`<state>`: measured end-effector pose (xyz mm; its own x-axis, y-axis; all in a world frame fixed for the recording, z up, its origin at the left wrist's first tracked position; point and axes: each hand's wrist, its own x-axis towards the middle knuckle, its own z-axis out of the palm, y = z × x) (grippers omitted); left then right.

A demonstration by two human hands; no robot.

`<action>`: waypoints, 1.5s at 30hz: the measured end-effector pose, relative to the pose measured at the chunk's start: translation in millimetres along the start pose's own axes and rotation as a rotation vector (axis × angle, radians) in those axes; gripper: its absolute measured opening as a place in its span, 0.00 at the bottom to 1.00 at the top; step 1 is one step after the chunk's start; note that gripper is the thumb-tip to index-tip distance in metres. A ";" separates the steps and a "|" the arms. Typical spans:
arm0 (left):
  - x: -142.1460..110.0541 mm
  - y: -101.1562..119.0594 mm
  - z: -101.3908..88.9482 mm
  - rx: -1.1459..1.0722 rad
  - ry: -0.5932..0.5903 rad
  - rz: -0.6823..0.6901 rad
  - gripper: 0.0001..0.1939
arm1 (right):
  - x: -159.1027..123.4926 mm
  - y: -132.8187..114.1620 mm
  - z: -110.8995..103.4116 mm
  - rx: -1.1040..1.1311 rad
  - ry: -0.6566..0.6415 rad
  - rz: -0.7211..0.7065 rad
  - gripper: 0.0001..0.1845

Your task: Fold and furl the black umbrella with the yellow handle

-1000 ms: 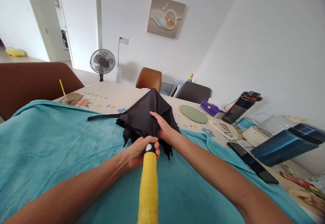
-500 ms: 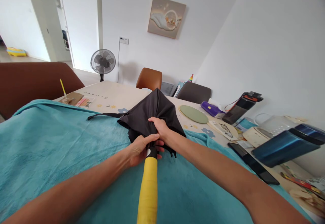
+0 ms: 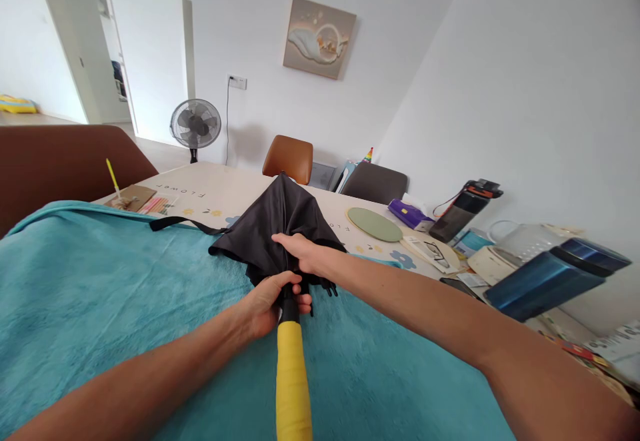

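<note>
A black umbrella point(image 3: 270, 214), its canopy loosely folded, points away from me over a teal blanket point(image 3: 125, 294). Its yellow-wrapped handle point(image 3: 291, 374) comes toward me at the bottom of the view. My left hand point(image 3: 273, 301) is wrapped round the black shaft just above that handle. Higher up, my right hand point(image 3: 299, 252) grips the canopy cloth, thumb on top; its other fingers are hidden under the arm and the folds. A black strap point(image 3: 185, 222) trails from the canopy to the left. Rib tips poke out below the right hand.
Along the right lie a green oval mat point(image 3: 374, 224), a purple tissue pack point(image 3: 410, 214), a dark bottle point(image 3: 465, 211), a blue tumbler point(image 3: 545, 284) and a phone point(image 3: 457, 286). A fan point(image 3: 195, 123) and an orange-brown chair point(image 3: 289, 159) stand behind the table point(image 3: 225, 178).
The canopy has shifted a little left and its folds have changed. My left hand now sits slightly farther up the shaft from the yellow grip. The right forearm has swung flatter across the blanket.
</note>
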<state>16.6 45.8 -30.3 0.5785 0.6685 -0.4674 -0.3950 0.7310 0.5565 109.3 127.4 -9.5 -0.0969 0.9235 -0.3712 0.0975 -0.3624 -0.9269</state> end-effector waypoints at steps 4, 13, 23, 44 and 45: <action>-1.1 2.4 -1.1 -0.055 -0.065 0.019 0.07 | -32.8 -33.5 -4.7 -0.123 -0.103 0.167 0.06; -0.4 1.0 -1.0 -0.052 -0.061 0.012 0.11 | -93.9 -87.9 -62.5 -0.164 0.204 -0.572 0.26; -7.2 2.3 5.8 -0.046 -0.012 0.017 0.13 | -107.1 -36.1 -98.7 -0.686 0.494 -0.863 0.33; 0.2 -1.3 -1.7 -0.004 -0.062 0.018 0.09 | -120.3 24.8 -59.0 -0.802 0.237 -0.883 0.11; 0.5 -1.8 -1.4 -0.013 -0.051 0.038 0.08 | -118.3 29.6 -58.3 -0.826 0.212 -0.878 0.11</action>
<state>16.5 45.0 -32.5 0.5981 0.6884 -0.4103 -0.4267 0.7069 0.5641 181.4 14.8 10.2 -0.2908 0.8442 0.4503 0.6869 0.5118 -0.5160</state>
